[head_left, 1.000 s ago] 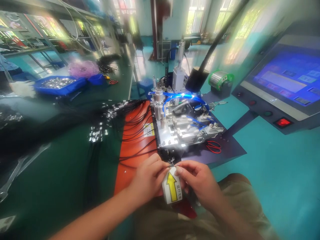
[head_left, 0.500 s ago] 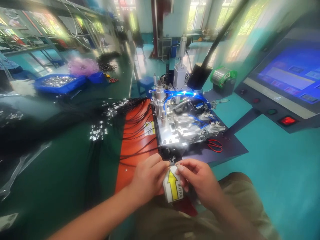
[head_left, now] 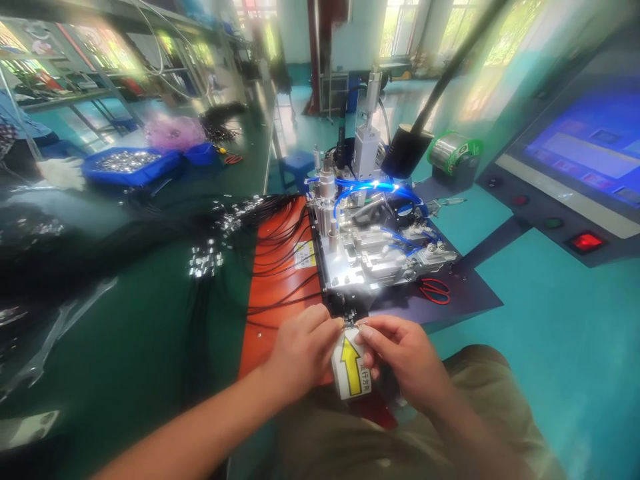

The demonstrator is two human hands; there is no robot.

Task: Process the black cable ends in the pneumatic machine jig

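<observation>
My left hand (head_left: 306, 348) and my right hand (head_left: 404, 353) meet at the near end of the metal machine (head_left: 370, 257). The thumb and fingers of each are pinched together, fingertips close to each other; whatever lies between them is too small to make out. Just below the fingertips is a white label with a yellow arrow (head_left: 351, 367), partly covered by my right fingers. Black cables (head_left: 280, 303) run across the orange panel (head_left: 280, 267) on the machine's left side, beside my left hand.
Bundled black cables with shiny metal ends (head_left: 205, 261) lie on the dark green table, near a wrench (head_left: 55, 347). Farther back sits a blue tray of small metal parts (head_left: 131, 175). Red-handled scissors (head_left: 435, 291), a solder wire spool (head_left: 455, 155) and a control screen (head_left: 590, 153) are on the right.
The view has turned slightly left, so everything appears a little farther right. Both hands stay pinched at the same spot on the machine, with hardly any finger movement visible.
</observation>
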